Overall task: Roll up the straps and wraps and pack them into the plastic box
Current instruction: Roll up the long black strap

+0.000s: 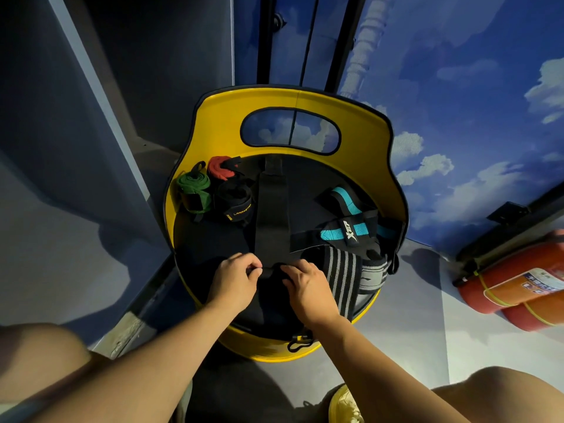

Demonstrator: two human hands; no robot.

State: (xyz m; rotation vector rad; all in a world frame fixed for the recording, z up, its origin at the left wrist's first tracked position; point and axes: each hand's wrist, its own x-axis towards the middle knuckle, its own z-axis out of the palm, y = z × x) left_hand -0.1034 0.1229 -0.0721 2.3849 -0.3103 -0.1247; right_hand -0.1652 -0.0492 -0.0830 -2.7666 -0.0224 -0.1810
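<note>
A wide black strap (272, 215) lies lengthwise down the middle of a yellow chair's black seat (210, 239). Its near end is curled into a small roll that both hands pinch: my left hand (236, 277) on its left side, my right hand (306, 286) on its right. Rolled green (193, 190), red (220, 167) and black (234, 204) wraps stand at the seat's back left. A teal-and-black wrap (346, 218) lies unrolled at the right, with a black-and-grey striped wrap (346, 273) beside my right hand. No plastic box is in view.
The chair's yellow backrest (213, 117) with a handle cut-out rises behind the seat. Red fire extinguishers (512, 285) lie on the floor at the right. My knees frame the bottom corners, and a yellowish shoe (345, 404) shows below.
</note>
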